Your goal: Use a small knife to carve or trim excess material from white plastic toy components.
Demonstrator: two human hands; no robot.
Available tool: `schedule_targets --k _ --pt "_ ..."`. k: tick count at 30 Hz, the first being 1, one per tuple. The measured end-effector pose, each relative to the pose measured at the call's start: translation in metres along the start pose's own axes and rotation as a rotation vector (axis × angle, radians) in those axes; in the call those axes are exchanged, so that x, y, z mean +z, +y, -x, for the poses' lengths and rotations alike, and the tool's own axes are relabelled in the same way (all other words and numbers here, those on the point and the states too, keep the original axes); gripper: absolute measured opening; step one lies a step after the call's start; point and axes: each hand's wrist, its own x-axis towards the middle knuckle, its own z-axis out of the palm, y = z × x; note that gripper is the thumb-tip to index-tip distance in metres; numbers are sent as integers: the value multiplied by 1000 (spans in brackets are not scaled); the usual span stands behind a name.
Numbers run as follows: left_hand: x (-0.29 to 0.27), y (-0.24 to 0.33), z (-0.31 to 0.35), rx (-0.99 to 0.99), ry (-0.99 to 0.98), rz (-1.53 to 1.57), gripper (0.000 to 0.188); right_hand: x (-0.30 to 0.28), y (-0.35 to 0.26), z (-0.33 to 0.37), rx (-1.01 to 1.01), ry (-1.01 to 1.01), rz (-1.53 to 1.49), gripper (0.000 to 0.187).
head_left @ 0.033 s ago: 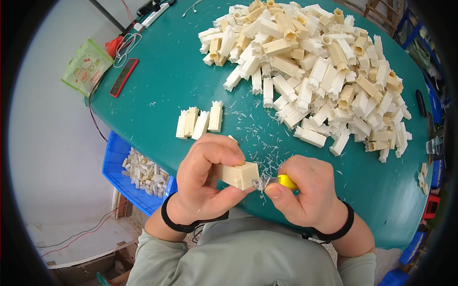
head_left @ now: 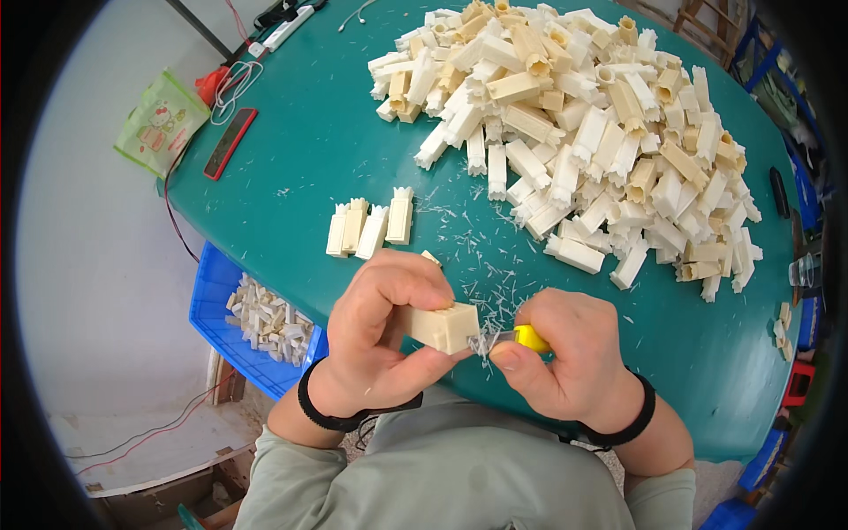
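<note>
My left hand (head_left: pixel 389 331) is closed around a cream plastic block (head_left: pixel 446 327), a squarish hollow-looking part with its end face turned to the right. My right hand (head_left: pixel 570 353) grips a yellow-handled utility knife (head_left: pixel 531 338). Its short blade meets the right end of the block, where thin shavings cling around it. Just beyond my left hand, several similar cream parts (head_left: pixel 373 231) stand in a short row on the green table (head_left: pixel 291 168). Part of one more piece shows behind my left fingers.
A large heap of white and cream plastic parts (head_left: pixel 565 132) covers the far right of the table. Shavings lie scattered before me. A blue bin (head_left: pixel 208 305) of small pieces sits below the left edge. A red-edged phone (head_left: pixel 230 144) and a green-white bag (head_left: pixel 161 124) are far left.
The block in my left hand has tilted very slightly at its right end. Otherwise both hands and the knife look the same.
</note>
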Motion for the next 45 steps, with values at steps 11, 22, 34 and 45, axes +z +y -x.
schedule_targets --k 11,22,34,45 --pt "-8 9 19 -15 -269 60 30 -3 1 -4 -37 -63 75 34" --pt "-12 0 32 -229 -15 249 39 -2 -6 -2 -44 -190 -37 34" --pt "-12 -6 29 -251 -43 226 39 -1 -1 -2 -14 -222 15 35" --pt "-8 -7 25 -234 0 300 39 0 0 -2 -11 -200 29 34"
